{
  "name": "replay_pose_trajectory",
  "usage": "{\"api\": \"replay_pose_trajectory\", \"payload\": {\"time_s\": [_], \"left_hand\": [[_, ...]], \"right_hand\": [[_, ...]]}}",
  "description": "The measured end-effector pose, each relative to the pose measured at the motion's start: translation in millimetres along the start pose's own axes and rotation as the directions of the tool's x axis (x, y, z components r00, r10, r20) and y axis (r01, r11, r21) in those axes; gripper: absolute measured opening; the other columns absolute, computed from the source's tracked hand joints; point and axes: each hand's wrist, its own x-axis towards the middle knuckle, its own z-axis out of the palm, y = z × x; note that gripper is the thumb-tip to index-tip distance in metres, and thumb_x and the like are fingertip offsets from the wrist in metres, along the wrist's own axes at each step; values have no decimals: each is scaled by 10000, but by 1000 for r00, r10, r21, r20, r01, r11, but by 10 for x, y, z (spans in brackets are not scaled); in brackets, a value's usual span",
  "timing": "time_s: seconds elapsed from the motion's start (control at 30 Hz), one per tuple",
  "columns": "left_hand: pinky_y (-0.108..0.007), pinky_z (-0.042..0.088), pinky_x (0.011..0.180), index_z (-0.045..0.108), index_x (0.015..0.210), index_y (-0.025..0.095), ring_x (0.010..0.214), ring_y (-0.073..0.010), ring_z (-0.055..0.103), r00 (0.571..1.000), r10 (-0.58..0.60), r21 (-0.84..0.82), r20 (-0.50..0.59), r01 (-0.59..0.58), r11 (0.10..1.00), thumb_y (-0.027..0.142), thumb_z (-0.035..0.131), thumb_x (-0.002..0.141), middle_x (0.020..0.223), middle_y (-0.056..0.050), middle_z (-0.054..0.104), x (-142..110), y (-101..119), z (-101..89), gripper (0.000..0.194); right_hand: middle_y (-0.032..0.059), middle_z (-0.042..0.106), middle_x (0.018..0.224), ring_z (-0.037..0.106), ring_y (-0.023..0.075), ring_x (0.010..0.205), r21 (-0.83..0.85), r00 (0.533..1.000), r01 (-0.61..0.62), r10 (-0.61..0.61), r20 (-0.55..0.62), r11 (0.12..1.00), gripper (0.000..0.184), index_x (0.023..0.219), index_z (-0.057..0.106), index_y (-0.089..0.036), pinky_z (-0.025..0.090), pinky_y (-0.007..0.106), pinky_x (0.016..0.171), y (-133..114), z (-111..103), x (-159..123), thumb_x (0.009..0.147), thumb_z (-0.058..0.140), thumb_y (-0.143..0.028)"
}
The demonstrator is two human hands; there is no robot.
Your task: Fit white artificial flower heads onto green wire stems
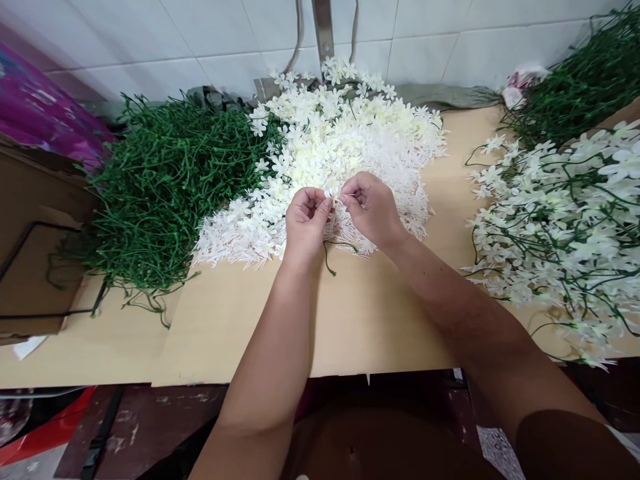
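Note:
My left hand (pixel 311 210) pinches a small white artificial flower (pixel 333 193) between thumb and fingers. At the flower's right side my right hand (pixel 369 205) is closed in a pinch, its fingertips touching a white part of it; the exact piece there is too small to make out. Both hands are just above the front of a heap of white flower heads (pixel 320 147) with pale thin stalks. Below the hands a short green stem (pixel 329 260) hangs or lies near the cardboard. To the left is a big pile of green plastic stems (pixel 165 180).
Cardboard (pixel 370 320) covers the table. White flowers joined to green stems (pixel 565 227) lie heaped at the right, with more green stems (pixel 595 80) behind them. A cardboard box (pixel 35 267) stands at the left beside a purple bag (pixel 50 100). A tiled wall (pixel 225 33) closes the back.

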Motion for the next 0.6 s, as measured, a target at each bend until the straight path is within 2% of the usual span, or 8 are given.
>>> {"api": "replay_pose_trajectory", "payload": {"time_s": [0.1,0.23,0.4,0.6], "left_hand": [[-182,433,534,540,708,188,570,-73,535,1000,-9,4,-1,9,1000,204,767,705,615,45,534,-4,12,4,227],[-179,419,525,533,716,187,561,-69,521,1000,-30,30,-3,30,999,173,739,728,614,46,538,-8,24,5,207],[-171,417,509,526,729,191,548,-65,522,998,-63,39,-4,63,997,201,733,734,607,51,537,-3,18,-1,206],[-177,404,484,525,735,197,528,-70,529,984,-173,1,49,173,985,235,731,744,613,45,574,-7,42,4,209]], "right_hand": [[26,548,762,518,156,767,-78,998,68,-69,-10,995,169,696,439,-214,434,309,708,-4,-1,-10,811,558,-182],[38,562,792,532,162,789,-149,995,97,-99,-13,984,147,725,442,-215,437,302,703,8,1,-34,832,541,-192],[26,559,787,541,153,778,-209,997,77,-81,-9,975,152,756,436,-224,440,285,692,30,18,-59,880,516,-261],[24,565,762,532,153,740,-203,997,61,-68,-26,977,137,746,450,-221,439,289,677,14,44,-67,847,542,-232]]}}
